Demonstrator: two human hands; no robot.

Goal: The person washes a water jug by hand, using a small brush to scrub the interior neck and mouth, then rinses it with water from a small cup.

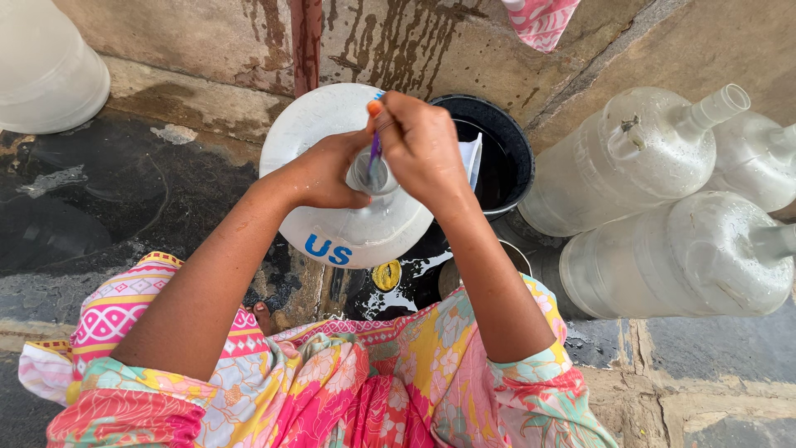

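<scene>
A large clear plastic water jug [332, 124] stands upright below me on the wet ground. My left hand [325, 172] grips its neck from the left. My right hand [421, 145] is closed around a thin brush with a purple and orange handle [375, 143], which goes down into the jug's mouth. The brush head is hidden inside the neck.
A black bucket [516, 149] with water and a white object stands just behind the jug. Three similar jugs [630, 162] lie on their sides at the right. A white container [46, 70] sits at the top left. A stained wall runs behind, and a small yellow lid [385, 275] lies near my knees.
</scene>
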